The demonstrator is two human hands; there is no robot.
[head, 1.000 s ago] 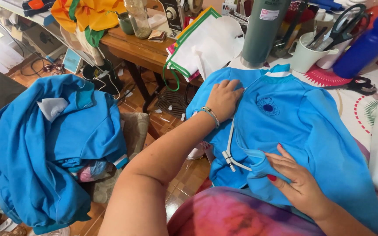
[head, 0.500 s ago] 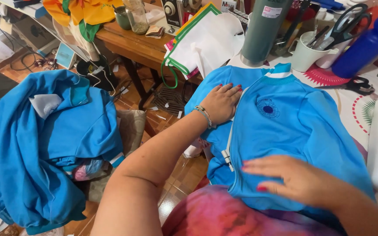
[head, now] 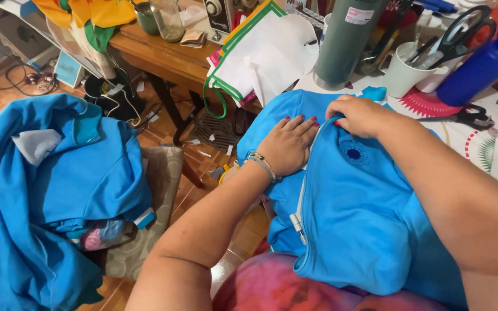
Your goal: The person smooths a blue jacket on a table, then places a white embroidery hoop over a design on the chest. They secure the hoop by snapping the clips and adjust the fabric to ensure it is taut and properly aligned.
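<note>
A bright blue zip-up garment lies across the table edge and my lap, with a white zipper running down its middle and a round dark blue emblem on the chest. My left hand rests flat on the left panel beside the zipper, fingers together, a beaded bracelet at the wrist. My right hand sits at the top of the zipper near the collar, fingers curled on the fabric edge. The white zipper end hangs lower down.
A heap of the same blue cloth covers a chair at left. Behind the garment stand a green flask, a white cup with scissors, a blue bottle, white bags with green trim and a wooden table.
My right hand has moved from the garment's lower part up to the collar at the zipper's top. My left hand stays flat on the left panel.
</note>
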